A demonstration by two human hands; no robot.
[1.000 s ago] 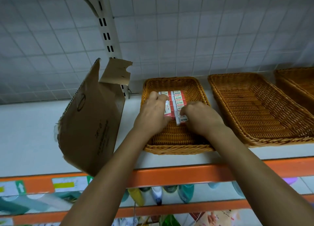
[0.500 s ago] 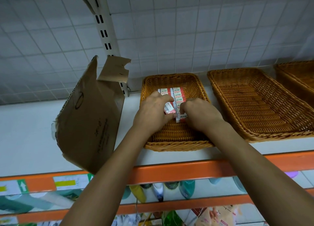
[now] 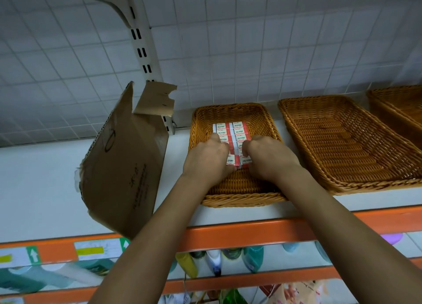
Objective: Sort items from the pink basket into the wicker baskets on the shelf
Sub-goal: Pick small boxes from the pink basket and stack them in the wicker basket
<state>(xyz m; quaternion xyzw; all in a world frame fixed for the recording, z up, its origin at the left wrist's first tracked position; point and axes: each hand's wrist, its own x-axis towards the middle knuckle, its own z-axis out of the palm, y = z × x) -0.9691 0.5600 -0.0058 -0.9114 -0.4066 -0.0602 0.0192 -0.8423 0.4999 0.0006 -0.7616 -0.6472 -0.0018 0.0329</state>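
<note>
A wicker basket (image 3: 269,123) stands on the white shelf and holds two rows of small red and white boxes (image 3: 230,129) marked 2B. My left hand (image 3: 205,159) and my right hand (image 3: 269,159) are both inside this basket, fingers curled onto the nearest boxes (image 3: 243,161) from either side. My hands cover the middle boxes of the rows. The pink basket is out of view.
A second wicker basket (image 3: 347,143) with nothing in it stands to the right, and a third (image 3: 397,105) is cut off at the right edge. A torn cardboard box (image 3: 123,162) leans at the left. An orange shelf rail (image 3: 228,235) runs below, with bottles (image 3: 214,261) underneath.
My two hands have drawn closer together around the front boxes, which now lie lined up with the rows. The view has shifted slightly.
</note>
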